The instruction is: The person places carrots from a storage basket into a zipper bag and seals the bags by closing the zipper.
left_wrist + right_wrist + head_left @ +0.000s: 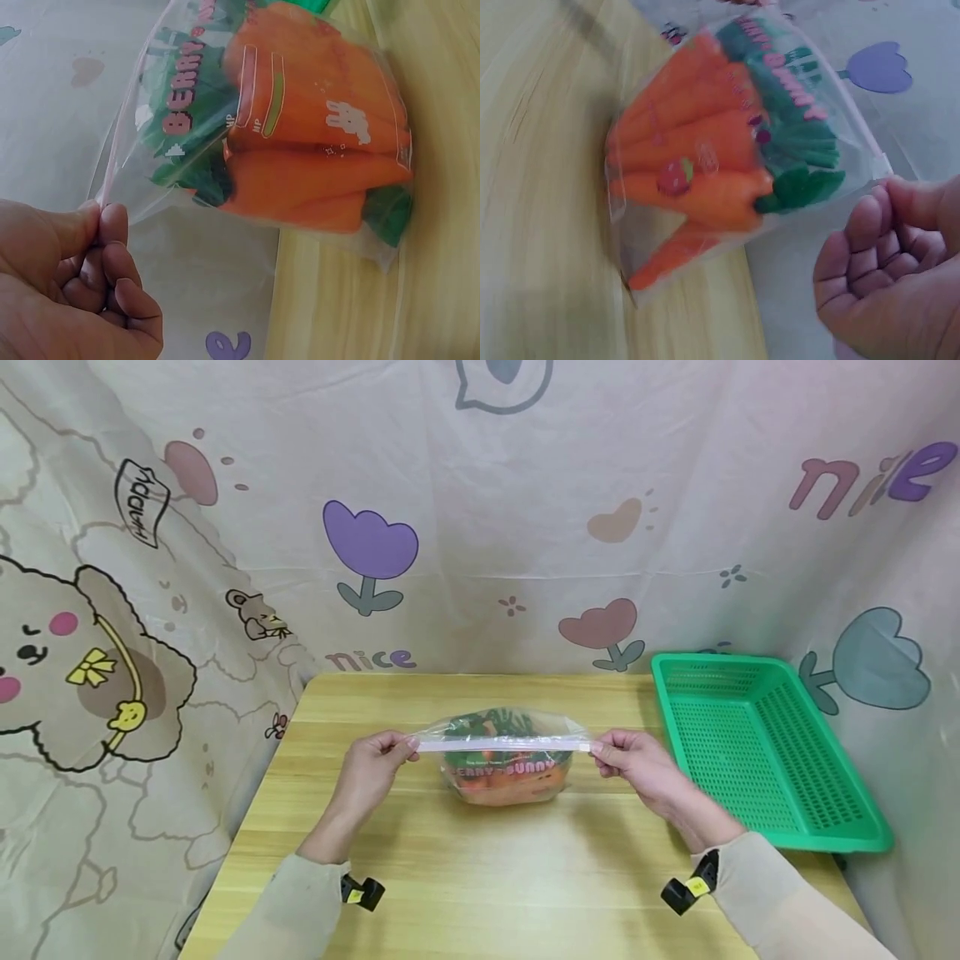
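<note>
A clear zip bag (510, 781) with pink "Berry Bunny" print stands in the middle of the wooden table. Inside it are several orange carrots (307, 112) with green tops (802, 150). My left hand (375, 764) pinches the left end of the bag's pale zip strip (502, 744) between thumb and forefinger. At the opposite end, my right hand (637, 764) pinches the corner beside the small white slider (881, 166). The strip is stretched straight between both hands. In the right wrist view the lower edge of the bag meets the table.
A green plastic basket (873, 831) with perforated sides sits at the table's right edge. The light wooden table (480, 877) runs back to a printed cloth (487, 485) that hangs behind it and along both sides.
</note>
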`<action>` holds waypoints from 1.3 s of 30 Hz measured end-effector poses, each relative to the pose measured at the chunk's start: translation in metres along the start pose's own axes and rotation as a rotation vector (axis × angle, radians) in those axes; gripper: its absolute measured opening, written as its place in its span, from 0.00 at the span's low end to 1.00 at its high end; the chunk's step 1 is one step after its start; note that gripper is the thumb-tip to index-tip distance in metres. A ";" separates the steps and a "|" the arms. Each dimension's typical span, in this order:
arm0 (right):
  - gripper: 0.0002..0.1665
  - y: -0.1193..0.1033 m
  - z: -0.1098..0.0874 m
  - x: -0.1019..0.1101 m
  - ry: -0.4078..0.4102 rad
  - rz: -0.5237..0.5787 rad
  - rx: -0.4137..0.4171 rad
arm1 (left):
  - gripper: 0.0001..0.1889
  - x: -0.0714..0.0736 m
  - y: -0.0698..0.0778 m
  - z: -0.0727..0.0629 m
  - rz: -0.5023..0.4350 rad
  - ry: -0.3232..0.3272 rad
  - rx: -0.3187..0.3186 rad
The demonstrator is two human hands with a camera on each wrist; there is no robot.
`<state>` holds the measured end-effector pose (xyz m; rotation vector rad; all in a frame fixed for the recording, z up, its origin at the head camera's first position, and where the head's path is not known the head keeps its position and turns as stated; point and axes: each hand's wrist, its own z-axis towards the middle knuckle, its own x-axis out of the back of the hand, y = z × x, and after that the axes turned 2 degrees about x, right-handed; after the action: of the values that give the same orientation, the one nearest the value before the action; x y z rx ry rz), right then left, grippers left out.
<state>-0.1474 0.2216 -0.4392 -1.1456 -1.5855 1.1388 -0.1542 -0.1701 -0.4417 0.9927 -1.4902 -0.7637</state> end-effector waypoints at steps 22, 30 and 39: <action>0.07 0.007 0.004 -0.003 -0.051 0.231 0.014 | 0.14 0.006 -0.006 -0.001 -0.079 -0.061 0.009; 0.06 0.006 0.004 -0.008 -0.013 0.202 0.046 | 0.14 0.008 -0.007 0.000 -0.088 -0.021 0.027; 0.09 0.014 0.008 -0.018 -0.026 0.276 0.080 | 0.14 0.001 -0.002 -0.002 -0.218 0.011 0.062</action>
<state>-0.1486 0.2054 -0.4563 -1.3295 -1.4168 1.3883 -0.1525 -0.1717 -0.4422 1.2179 -1.4175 -0.8689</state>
